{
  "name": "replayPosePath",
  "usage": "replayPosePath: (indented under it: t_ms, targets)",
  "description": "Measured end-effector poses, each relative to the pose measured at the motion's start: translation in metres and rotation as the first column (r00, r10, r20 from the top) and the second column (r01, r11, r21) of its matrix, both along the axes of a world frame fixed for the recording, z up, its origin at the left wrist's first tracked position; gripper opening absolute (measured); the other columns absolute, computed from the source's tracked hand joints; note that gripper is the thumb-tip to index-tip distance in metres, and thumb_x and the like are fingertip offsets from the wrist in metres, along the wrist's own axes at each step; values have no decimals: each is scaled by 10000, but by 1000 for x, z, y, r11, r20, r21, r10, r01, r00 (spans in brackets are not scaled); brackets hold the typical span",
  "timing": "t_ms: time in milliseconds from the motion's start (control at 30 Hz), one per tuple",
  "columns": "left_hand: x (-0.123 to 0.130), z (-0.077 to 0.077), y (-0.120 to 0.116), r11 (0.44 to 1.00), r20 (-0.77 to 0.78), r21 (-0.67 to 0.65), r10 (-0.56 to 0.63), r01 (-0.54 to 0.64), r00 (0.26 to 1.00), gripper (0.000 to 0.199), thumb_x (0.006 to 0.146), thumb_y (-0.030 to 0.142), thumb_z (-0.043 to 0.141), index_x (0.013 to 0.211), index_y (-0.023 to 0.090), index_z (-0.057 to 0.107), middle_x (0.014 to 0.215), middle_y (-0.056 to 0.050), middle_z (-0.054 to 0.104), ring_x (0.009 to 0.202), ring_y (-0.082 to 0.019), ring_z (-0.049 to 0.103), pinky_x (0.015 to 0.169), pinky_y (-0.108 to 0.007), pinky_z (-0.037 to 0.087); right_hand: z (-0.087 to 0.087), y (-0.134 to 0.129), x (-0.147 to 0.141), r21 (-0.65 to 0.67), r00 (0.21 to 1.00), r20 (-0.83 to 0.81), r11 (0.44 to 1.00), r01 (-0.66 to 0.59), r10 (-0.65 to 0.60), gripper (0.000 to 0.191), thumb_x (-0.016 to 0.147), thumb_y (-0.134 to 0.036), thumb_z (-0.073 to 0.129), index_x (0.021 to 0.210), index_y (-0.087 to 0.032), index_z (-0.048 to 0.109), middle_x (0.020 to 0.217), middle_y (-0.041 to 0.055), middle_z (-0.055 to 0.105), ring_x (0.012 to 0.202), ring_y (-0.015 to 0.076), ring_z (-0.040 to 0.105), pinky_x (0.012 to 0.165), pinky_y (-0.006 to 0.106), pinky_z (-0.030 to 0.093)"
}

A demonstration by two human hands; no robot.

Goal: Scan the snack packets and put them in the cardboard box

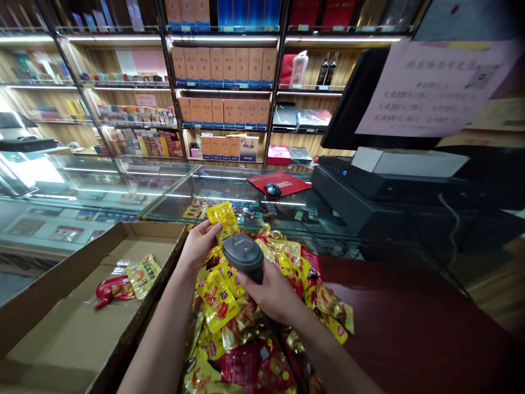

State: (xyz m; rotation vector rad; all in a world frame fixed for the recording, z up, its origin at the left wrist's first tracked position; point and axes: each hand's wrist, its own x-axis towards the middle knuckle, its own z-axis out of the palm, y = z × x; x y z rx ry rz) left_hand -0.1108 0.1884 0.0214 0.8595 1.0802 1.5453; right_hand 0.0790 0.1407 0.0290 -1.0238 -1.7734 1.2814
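Note:
Between thumb and fingers, my left hand pinches the edge of a yellow snack packet, held up with its printed side toward me. My right hand is wrapped round the handle of a dark grey barcode scanner. The scanner's head points at the yellow packet, close to its lower edge. Below both hands spreads a heap of yellow, red and gold snack packets. The scanner's cable hangs down over the heap, and its trigger is hidden by my fingers.
On the left stands an open cardboard box holding a red packet and a yellow one. A glass counter runs behind, with a mouse on a red mat. A monitor stands at right.

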Motion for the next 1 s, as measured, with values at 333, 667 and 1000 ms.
replayPosePath:
  t_ms: [333, 667, 1000]
  targets:
    - [-7, 13, -49, 994, -39, 8, 113, -112, 993, 408, 651, 389, 772, 957, 137, 674, 839, -46, 724, 541, -87, 601, 484, -180, 451, 12, -13, -9, -216, 997, -12, 973, -75, 74, 188, 800, -366, 601, 823, -194, 528, 508, -35, 522, 384, 118, 500, 396, 266, 451]
    - [-98, 52, -120, 934, -323, 83, 355, -347, 877, 435, 630, 409, 769, 960, 131, 711, 884, -78, 735, 683, -152, 663, 605, -223, 511, 44, -49, -72, -141, 971, -45, 961, -239, 235, 148, 821, -328, 582, 829, -191, 525, 519, -39, 547, 387, 111, 529, 392, 238, 440]
    - [-144, 37, -143, 888, -633, 134, 419, -440, 651, 525, 691, 489, 681, 1120, 186, 678, 955, -90, 729, 858, -221, 676, 726, -301, 529, 38, -61, -111, -161, 968, -16, 955, -248, 249, 177, 799, -294, 633, 870, -182, 515, 575, -36, 578, 381, 103, 537, 370, 232, 456]
